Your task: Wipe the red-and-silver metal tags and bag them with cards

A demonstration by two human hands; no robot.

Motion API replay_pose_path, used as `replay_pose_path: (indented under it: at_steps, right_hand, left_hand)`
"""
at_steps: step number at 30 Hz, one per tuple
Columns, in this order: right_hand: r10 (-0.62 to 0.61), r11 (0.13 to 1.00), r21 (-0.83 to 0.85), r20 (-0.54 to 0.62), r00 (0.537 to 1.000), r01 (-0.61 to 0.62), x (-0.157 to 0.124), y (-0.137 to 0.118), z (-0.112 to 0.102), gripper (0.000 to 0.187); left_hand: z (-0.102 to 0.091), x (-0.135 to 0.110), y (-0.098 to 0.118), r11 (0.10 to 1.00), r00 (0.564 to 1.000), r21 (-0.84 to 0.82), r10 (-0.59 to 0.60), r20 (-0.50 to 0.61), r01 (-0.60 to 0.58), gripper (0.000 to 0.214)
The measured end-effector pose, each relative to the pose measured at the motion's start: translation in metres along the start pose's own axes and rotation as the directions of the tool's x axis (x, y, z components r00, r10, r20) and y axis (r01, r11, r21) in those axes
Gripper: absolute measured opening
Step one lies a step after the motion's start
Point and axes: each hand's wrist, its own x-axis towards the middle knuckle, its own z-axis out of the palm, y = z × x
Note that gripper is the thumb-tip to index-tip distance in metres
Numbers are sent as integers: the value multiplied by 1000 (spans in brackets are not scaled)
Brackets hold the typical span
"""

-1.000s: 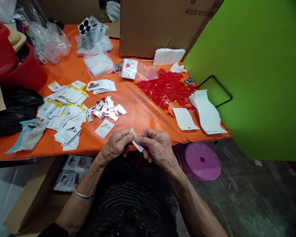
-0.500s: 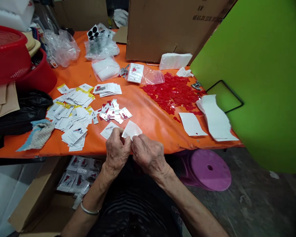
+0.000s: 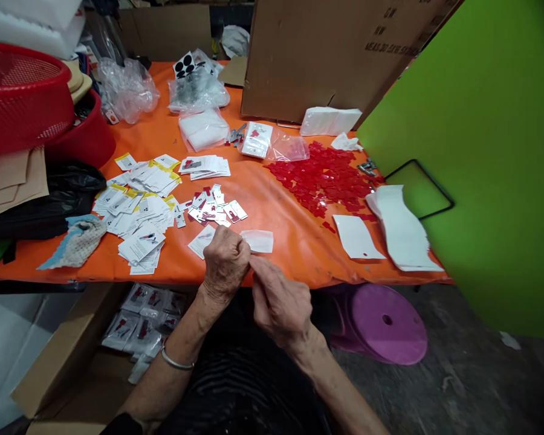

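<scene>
My left hand [image 3: 225,263] is curled into a loose fist over the table's front edge, with a small translucent white film sleeve [image 3: 257,241] reaching out from its fingers. My right hand [image 3: 280,302] sits lower, its closed fingertips pointing up towards my left hand and nothing visible in them. A printed white card [image 3: 202,241] lies just beyond my left hand. Further up on the orange table [image 3: 272,196] are small cards with red prints [image 3: 213,206] and a spread of yellow-edged cards [image 3: 136,205].
Loose red pieces [image 3: 320,178] and white sheets [image 3: 401,228] lie to the right. A green board [image 3: 485,151] rises at the right, with a cardboard box [image 3: 330,60] behind the table. Red baskets [image 3: 22,99] stand left. Below are boxed packets [image 3: 140,317] and a purple disc [image 3: 387,323].
My hands have drawn apart, with my right hand dropping down and to the right. The white piece held between them now lies flatter beside my left hand. The whole view has shifted slightly.
</scene>
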Motion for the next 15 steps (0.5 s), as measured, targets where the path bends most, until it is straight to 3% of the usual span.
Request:
replay_pose_path:
  at_steps: [4,7,10,13,15]
  right_hand:
    - [72,995,-69,17,997,-70,-9,-2,2,48]
    - [200,979,-77,158,967,-190,-5,-1,-4,43]
    - [347,938,-165,390,853,-306,0,-2,-13,42]
    - [414,903,-339,522,746,-263,1,2,-12,48]
    - [403,910,-336,585,704,-242,1,7,-6,49]
  left_hand:
    - [-1,1,7,989,996,-144,-21,86,34,19]
    - [0,-2,11,978,993,-201,-30,115,53,20]
    - [2,-6,15,969,994,-243,-14,109,40,20]
    - [5,-8,21,961,994,-275,15,112,17,21]
    - [6,-10,26,956,991,-292,17,135,23,23]
